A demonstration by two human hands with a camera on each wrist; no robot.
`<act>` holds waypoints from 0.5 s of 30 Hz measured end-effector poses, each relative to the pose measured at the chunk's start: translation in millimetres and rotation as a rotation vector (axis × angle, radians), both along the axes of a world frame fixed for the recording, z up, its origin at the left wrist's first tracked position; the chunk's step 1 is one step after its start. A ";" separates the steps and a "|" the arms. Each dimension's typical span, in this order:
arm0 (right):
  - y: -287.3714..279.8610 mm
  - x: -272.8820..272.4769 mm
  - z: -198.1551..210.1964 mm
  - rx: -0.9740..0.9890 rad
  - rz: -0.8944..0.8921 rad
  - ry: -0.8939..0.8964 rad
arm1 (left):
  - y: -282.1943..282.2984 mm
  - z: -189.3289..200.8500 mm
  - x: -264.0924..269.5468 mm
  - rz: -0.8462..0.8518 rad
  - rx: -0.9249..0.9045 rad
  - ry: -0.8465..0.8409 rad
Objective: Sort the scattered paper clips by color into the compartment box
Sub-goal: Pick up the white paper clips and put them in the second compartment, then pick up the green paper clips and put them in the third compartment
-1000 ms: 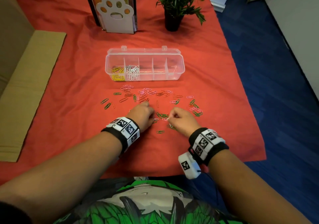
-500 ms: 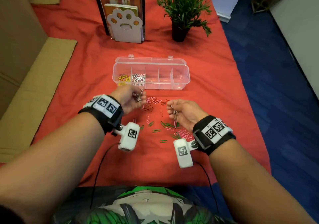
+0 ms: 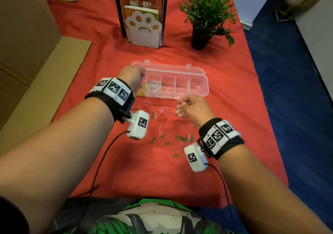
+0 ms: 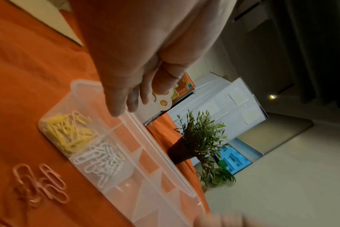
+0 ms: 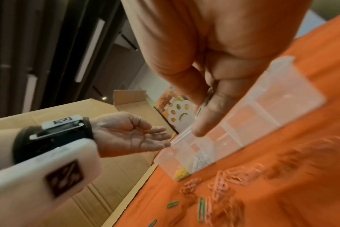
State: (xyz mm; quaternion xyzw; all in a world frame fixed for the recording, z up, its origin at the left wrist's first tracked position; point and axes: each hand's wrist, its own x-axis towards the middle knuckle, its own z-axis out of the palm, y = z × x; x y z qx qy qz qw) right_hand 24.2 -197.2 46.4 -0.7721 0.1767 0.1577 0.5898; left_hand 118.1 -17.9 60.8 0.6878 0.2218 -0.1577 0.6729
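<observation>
The clear compartment box (image 3: 180, 95) lies open on the red cloth, with yellow clips (image 4: 68, 135) in its leftmost cell and white clips (image 4: 101, 159) in the cell beside it. My left hand (image 3: 134, 76) hovers over the box's left end, its fingers (image 4: 124, 104) straight and holding nothing. My right hand (image 3: 182, 109) is just in front of the box, pinching white paper clips (image 3: 179, 108) between thumb and forefinger (image 5: 208, 116). Pink and green clips (image 3: 162, 115) lie scattered on the cloth between my arms.
A paw-cutout book holder (image 3: 143, 30) and a potted plant (image 3: 203, 21) stand behind the box. A cardboard box (image 3: 27, 53) borders the table on the left. Beyond the right table edge is blue floor (image 3: 288, 89).
Both hands lifted off the scattered clips and moved forward. The left hand reached the box's left end and opened, and its clips are gone. The right hand still pinches its clips.
</observation>
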 end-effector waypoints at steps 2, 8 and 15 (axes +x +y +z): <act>9.2 12.4 9.9 -0.056 0.009 -0.081 | 8.0 -3.5 -9.6 0.004 0.063 -0.052; 53.1 63.3 35.3 -0.290 0.196 -0.234 | 39.6 -30.9 -62.4 -0.074 0.329 -0.147; 46.9 50.8 40.7 -0.475 0.315 -0.178 | 58.3 -55.2 -106.0 -0.349 0.562 -0.139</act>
